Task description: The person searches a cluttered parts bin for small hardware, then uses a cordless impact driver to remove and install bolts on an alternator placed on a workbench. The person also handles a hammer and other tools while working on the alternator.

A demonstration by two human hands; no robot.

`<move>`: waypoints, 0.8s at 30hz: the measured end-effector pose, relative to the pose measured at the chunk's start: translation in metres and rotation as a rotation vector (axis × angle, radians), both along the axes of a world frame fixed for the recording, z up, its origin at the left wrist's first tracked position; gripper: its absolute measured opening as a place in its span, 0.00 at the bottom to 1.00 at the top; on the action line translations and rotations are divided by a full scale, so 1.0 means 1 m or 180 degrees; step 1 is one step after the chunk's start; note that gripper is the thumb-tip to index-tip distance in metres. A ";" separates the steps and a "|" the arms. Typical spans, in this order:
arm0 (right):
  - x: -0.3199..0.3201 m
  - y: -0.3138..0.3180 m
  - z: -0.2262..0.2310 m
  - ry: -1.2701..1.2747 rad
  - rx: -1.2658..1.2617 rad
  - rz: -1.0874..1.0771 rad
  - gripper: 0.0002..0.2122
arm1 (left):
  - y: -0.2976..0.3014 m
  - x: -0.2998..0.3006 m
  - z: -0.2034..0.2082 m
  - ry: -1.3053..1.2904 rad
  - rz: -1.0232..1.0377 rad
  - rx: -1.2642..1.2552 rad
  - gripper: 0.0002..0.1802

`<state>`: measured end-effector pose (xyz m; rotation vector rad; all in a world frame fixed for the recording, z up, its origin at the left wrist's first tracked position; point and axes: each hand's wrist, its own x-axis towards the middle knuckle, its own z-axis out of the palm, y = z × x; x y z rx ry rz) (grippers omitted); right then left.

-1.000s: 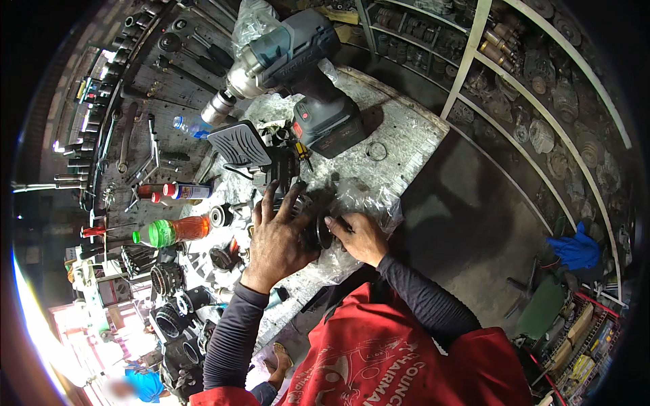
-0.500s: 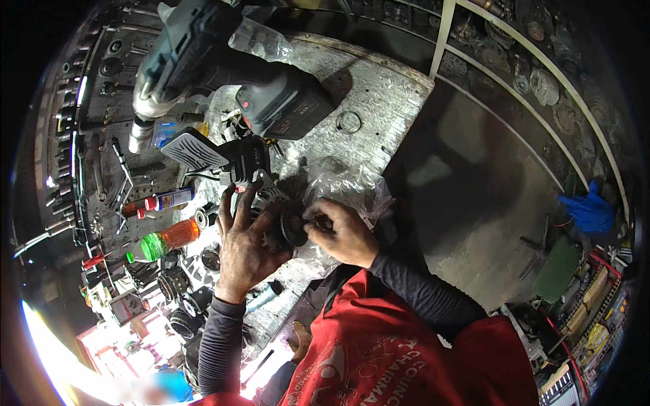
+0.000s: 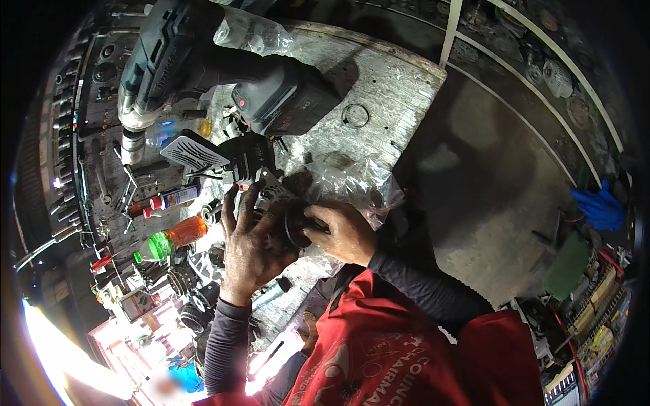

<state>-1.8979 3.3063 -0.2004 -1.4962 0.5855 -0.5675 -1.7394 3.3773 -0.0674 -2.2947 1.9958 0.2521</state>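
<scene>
A black disc point(image 3: 294, 227), probably a pulley, sits between the two hands near the centre of the frame, at the lower right end of a grey metal housing point(image 3: 273, 190). It lies directly right of the left hand point(image 3: 256, 237) and just left of the right hand point(image 3: 340, 231); its broad side faces mostly right, so its axis seems to run roughly left to right, from one hand toward the other, with the outline looking longest top to bottom. The right hand has the clearer access to that outward side: its thumb and fingers are drawn in against the disc, but I cannot tell whether they pinch the rim or something at the middle. The left hand lies over the housing, fingers spread and bent toward the top of the frame; its thumb is hidden, so whether it clasps or merely steadies cannot be told. A crumpled clear plastic bag point(image 3: 359, 186) lies just above the right hand, crowding that side. Above the left hand, a black boxy unit point(image 3: 248, 157) and a cordless impact wrench point(image 3: 281, 98) fill the upper left, while a bottle of red liquid point(image 3: 186, 232) lies left of its fingers. A thin ring point(image 3: 366, 115) rests on the workbench point(image 3: 399, 84), well above the grip.
</scene>
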 end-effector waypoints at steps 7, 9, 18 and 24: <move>0.001 0.004 -0.008 -0.0048 -0.0381 -0.0086 0.17 | 0.000 0.001 0.000 0.0057 0.0022 0.0006 0.41; 0.002 0.006 -0.008 -0.0063 -0.0473 -0.0235 0.17 | 0.001 0.003 -0.001 0.0055 -0.0027 -0.0031 0.42; -0.001 0.004 0.000 -0.0111 0.0144 -0.0039 0.15 | 0.003 0.006 0.000 0.0124 0.0005 0.0002 0.41; -0.002 0.000 0.007 0.0050 -0.0003 0.0034 0.19 | 0.005 0.004 0.001 0.0164 0.0005 -0.0238 0.40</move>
